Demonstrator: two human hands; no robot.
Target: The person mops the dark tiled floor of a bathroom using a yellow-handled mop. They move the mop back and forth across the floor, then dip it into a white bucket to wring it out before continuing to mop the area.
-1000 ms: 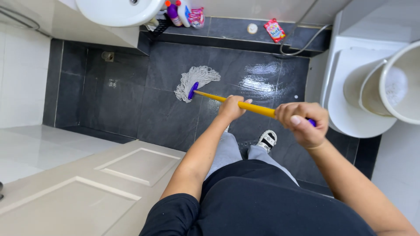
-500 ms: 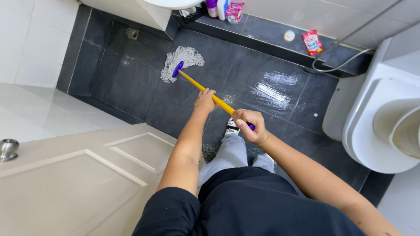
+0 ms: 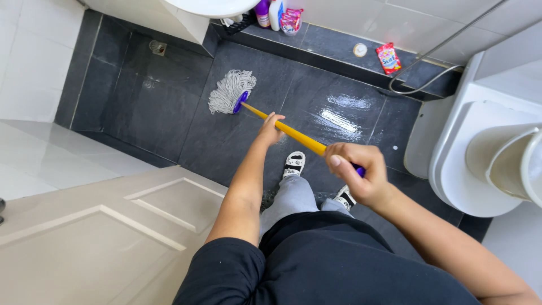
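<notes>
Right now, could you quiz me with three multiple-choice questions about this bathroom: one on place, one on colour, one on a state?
1. Where does the mop head lie?
A. by the sink
B. in the bucket
C. on the door
2. What colour is the mop handle?
A. green
B. yellow
C. white
3. How is the handle held?
A. in no hand
B. in one hand
C. in both hands

A: it rests on the dark floor below the sink.
B: the shaft is yellow.
C: the left hand and right hand both close on it.
</notes>
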